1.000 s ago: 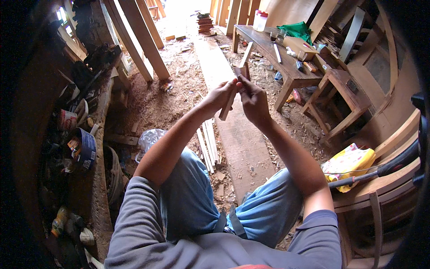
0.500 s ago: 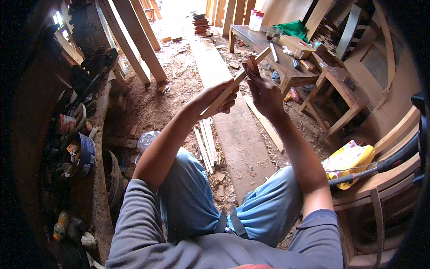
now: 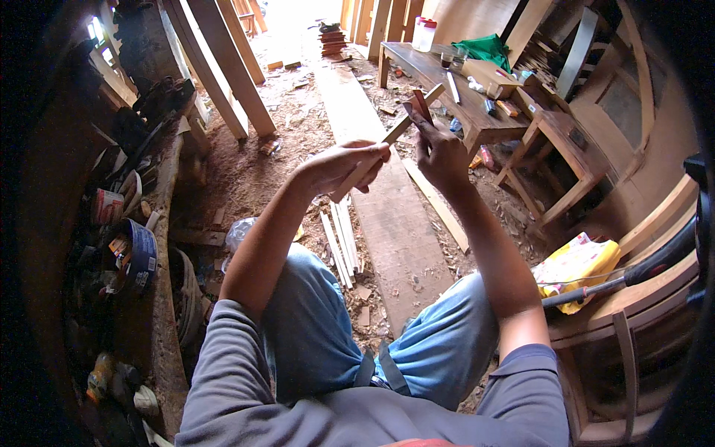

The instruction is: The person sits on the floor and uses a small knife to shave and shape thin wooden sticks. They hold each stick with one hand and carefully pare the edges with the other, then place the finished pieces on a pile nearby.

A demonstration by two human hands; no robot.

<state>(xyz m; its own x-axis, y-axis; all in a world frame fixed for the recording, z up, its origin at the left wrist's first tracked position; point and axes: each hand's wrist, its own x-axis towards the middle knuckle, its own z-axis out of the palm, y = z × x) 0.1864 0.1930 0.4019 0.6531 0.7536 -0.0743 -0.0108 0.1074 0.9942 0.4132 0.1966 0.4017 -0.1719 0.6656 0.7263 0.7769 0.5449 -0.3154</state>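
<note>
My left hand is closed round the lower part of a thin wooden strip, which slants up and away to the right in front of me. Near the strip's far end, my right hand pinches a folded reddish-brown piece that looks like sandpaper against the wood. Both hands are held up over the floor, ahead of my knees. Below them lie several pale narrow strips beside a wide plank.
Wood shavings cover much of the floor. A low wooden table with jars and a green cloth stands at the far right, a small stool nearer. At left runs a cluttered bench; a yellow bag sits at right.
My left hand and the strip have shifted slightly down and left, toward me. The right hand stays near the strip's far end, still pinching the brown piece.
</note>
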